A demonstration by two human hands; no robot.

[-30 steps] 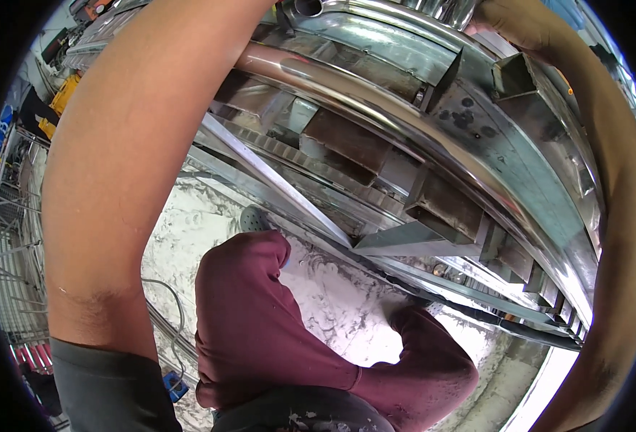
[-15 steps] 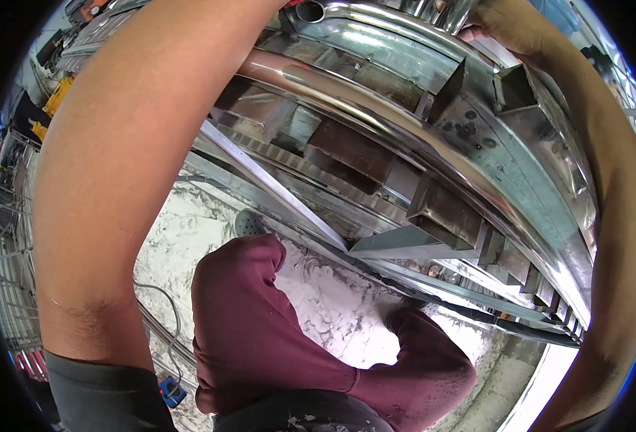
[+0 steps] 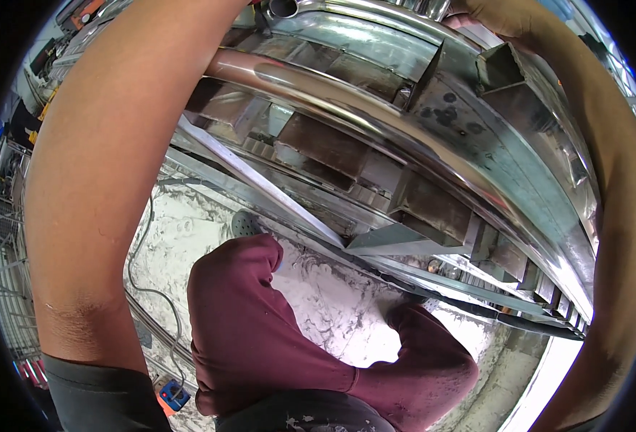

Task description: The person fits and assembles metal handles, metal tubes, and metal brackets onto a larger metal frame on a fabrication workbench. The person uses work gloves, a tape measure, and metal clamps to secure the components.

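My right hand (image 3: 492,16) is at the top edge, its fingers curled beside upright shiny steel tubes (image 3: 433,9) and seemingly closed around one; part of the grip is cut off. My left forearm (image 3: 127,137) stretches up across the left side, and the hand itself lies beyond the top edge. Between my arms spreads a metal frame with a long curved polished tube (image 3: 347,101), a grey-green sheet panel (image 3: 502,151) with dark round marks, and an open-ended square box section (image 3: 509,68). Near my left forearm, a round pipe end (image 3: 284,7) faces me.
Rusty box sections (image 3: 325,147) and a slanting flat bar (image 3: 260,183) sit in the lower frame. A black cable (image 3: 469,306) runs along its bottom. My bent legs (image 3: 260,338) are over the white-smeared floor (image 3: 332,302). A thin cord lies near a blue-and-orange device (image 3: 174,394) at lower left.
The metal frame has shifted slightly left and up in view. My left forearm sits a little farther left, and more of the blue-and-orange device shows. My right hand stays by the tubes.
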